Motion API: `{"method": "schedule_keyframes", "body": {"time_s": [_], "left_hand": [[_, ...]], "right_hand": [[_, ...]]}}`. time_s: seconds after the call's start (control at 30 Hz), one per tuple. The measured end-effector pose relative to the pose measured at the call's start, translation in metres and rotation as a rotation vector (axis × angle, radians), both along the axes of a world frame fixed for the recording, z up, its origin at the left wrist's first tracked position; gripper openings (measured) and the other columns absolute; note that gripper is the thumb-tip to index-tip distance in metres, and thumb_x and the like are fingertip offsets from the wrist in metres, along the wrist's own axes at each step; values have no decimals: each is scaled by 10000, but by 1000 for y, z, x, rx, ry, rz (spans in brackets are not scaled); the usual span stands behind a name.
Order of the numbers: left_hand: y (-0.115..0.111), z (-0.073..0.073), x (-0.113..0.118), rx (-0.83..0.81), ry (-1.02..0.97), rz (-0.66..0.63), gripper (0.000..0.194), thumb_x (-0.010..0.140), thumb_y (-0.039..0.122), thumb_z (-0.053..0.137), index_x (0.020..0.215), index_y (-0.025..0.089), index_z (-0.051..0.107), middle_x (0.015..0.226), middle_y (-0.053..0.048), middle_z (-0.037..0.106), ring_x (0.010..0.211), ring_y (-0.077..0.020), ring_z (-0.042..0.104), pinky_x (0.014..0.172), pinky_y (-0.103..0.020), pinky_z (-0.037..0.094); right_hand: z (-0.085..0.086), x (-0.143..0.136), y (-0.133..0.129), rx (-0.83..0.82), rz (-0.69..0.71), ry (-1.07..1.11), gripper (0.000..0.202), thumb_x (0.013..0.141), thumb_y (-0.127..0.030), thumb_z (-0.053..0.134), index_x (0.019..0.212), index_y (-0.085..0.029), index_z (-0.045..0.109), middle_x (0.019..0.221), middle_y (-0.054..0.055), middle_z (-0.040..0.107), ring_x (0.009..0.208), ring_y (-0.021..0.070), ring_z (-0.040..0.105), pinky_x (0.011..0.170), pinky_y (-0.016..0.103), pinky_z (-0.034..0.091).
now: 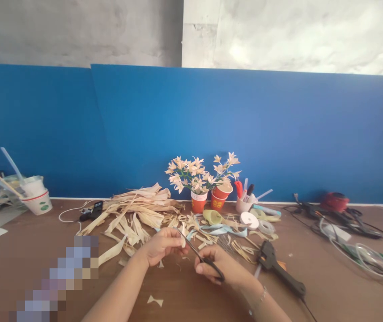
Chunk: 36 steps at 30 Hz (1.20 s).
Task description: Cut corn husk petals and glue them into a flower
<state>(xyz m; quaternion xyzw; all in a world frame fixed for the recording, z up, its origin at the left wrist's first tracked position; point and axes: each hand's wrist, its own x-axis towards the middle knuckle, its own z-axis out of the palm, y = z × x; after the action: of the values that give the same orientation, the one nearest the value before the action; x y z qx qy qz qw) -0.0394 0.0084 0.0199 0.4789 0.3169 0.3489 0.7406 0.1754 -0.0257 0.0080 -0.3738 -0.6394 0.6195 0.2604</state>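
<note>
While the two hands are close together over the near part of the desk (178, 308), what matters most is how the scissors (198, 255) line up with the little pale husk piece (183, 242). Their long axis runs on a slant, black handles down in the right hand (215, 261), blades heading up and left, away from the body, right to the left hand's fingertips. That husk piece sits at the tips of the left hand (164, 246), pinched between thumb and fingers, so it's basically in the left hand already and up-left of the right one. It's just beside the blades, but honestly I can't tell if metal is touching it, or how far apart the blades are. Right hand is curled around the handles, fingers bent, nothing else in it that I can see. Just beyond both hands there's a messy heap of dried husks (144, 208), with husk flowers (194, 172) in a red paper cup (198, 204) behind. A bow-tie-shaped scrap (155, 301) lies on the near side, and a glue gun (280, 268) is off to the right.
</note>
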Motion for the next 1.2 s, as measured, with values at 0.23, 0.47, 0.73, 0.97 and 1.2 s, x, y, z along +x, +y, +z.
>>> {"method": "schedule_keyframes", "body": {"time_s": [0.23, 0.47, 0.73, 0.97, 1.2], "left_hand": [[1, -3, 1, -16, 14, 25, 256, 609, 304, 808, 679, 116, 649, 714, -74, 700, 648, -148, 644, 651, -251, 471], [2, 0, 7, 65, 42, 176, 344, 699, 470, 710, 686, 140, 613, 628, -13, 620, 571, -106, 554, 576, -219, 401], [5, 0, 14, 182, 134, 401, 254, 633, 318, 737, 562, 164, 547, 462, 67, 478, 449, -72, 405, 510, -211, 297], [5, 3, 22, 12, -107, 643, 295, 557, 285, 806, 657, 150, 563, 572, 33, 595, 497, -60, 498, 509, -173, 397], [-15, 2, 47, -50, -146, 487, 302, 562, 298, 814, 654, 151, 567, 655, -7, 655, 583, -91, 578, 592, -203, 469]], "right_hand": [[9, -1, -1, -4, -39, -54, 445, 628, -568, 727, 686, -149, 588, 401, -88, 428, 336, 41, 323, 335, 171, 226], [10, 2, 0, 29, -37, -115, 423, 627, -545, 733, 672, -144, 606, 408, -83, 429, 343, 42, 334, 334, 168, 230], [2, 5, 3, 15, -55, -227, 319, 641, -440, 740, 696, -149, 622, 424, -70, 481, 350, 55, 388, 329, 157, 289], [-3, 0, 7, 27, -258, 0, 371, 653, -483, 713, 761, -162, 559, 486, -54, 533, 406, 72, 462, 378, 163, 327], [1, -17, 3, 43, -592, 217, 453, 672, -572, 666, 821, -155, 571, 466, -45, 534, 363, 81, 440, 355, 182, 239]]}}
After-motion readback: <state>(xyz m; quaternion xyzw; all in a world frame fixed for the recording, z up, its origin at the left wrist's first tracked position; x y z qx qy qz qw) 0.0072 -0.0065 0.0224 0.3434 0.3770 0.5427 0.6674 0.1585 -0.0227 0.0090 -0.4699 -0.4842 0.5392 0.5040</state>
